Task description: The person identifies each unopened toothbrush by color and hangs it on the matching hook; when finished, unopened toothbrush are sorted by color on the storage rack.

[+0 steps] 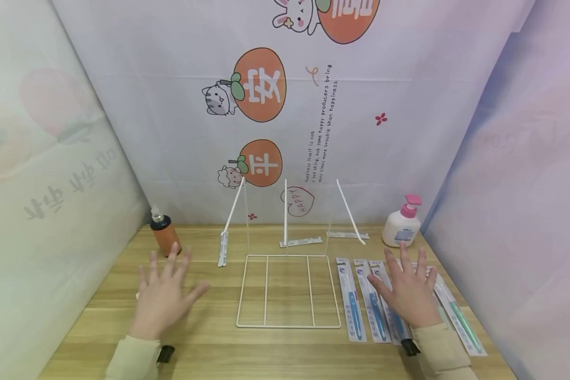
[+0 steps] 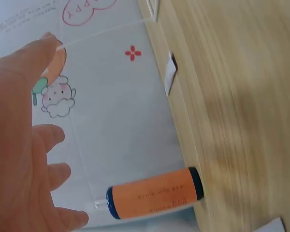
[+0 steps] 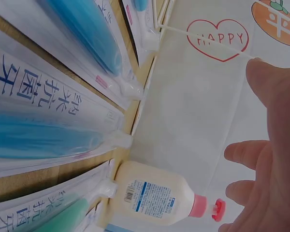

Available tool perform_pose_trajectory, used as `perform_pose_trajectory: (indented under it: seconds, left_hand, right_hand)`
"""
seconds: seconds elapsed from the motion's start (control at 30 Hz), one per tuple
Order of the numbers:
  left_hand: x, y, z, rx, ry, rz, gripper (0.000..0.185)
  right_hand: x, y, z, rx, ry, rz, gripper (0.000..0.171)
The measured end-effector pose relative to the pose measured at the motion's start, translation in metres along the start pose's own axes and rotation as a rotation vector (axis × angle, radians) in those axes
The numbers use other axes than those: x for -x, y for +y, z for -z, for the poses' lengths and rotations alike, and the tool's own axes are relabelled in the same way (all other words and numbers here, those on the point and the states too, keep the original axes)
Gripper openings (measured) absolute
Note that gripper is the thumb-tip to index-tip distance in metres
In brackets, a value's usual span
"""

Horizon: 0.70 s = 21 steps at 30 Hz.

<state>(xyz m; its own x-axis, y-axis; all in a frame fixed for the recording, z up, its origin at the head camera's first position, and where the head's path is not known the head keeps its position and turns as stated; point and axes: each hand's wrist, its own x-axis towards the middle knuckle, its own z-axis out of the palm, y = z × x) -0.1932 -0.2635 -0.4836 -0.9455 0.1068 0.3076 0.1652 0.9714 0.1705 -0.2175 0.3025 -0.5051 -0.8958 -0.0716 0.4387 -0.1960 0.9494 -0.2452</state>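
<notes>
My left hand (image 1: 163, 298), fingers spread and holding nothing, is at the left of the table, just in front of an orange bottle (image 1: 166, 235) with a dark top and clear nozzle. On the right, my right hand (image 1: 410, 293) spreads its fingers over a row of packaged toothbrushes, partly hiding them. A blue toothbrush (image 1: 353, 306) lies at the row's left end and a green toothbrush (image 1: 464, 319) at its right end. Between the hands stands a white wire rack (image 1: 288, 327) with three slanted prongs. In the right wrist view, blue toothbrush packs (image 3: 48, 135) show large printed characters.
Behind the right hand stands a white pump bottle (image 1: 401, 229) with a pink top. Narrow white printed strips (image 1: 222, 249) lie around the rack's back. A printed cloth (image 1: 171, 105) hangs behind the wooden table (image 1: 209, 348), with more cloth at both sides.
</notes>
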Motion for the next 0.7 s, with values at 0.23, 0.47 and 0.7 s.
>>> perform_pose_trajectory:
  seconds: [0.23, 0.47, 0.7]
  left_hand:
    - [0.010, 0.033, -0.017, 0.102, -0.121, -0.096, 0.096]
    - [0.021, 0.061, -0.039, 0.240, -0.229, -0.109, 0.085]
    - [0.024, 0.067, -0.050, 0.310, -0.285, -0.123, 0.071]
  right_hand:
    - [-0.003, -0.003, 0.002, -0.009, -0.030, 0.003, 0.088]
    - [-0.011, -0.008, 0.000, -0.026, -0.052, 0.014, 0.089]
    - [-0.018, -0.011, -0.004, -0.027, -0.074, 0.024, 0.094]
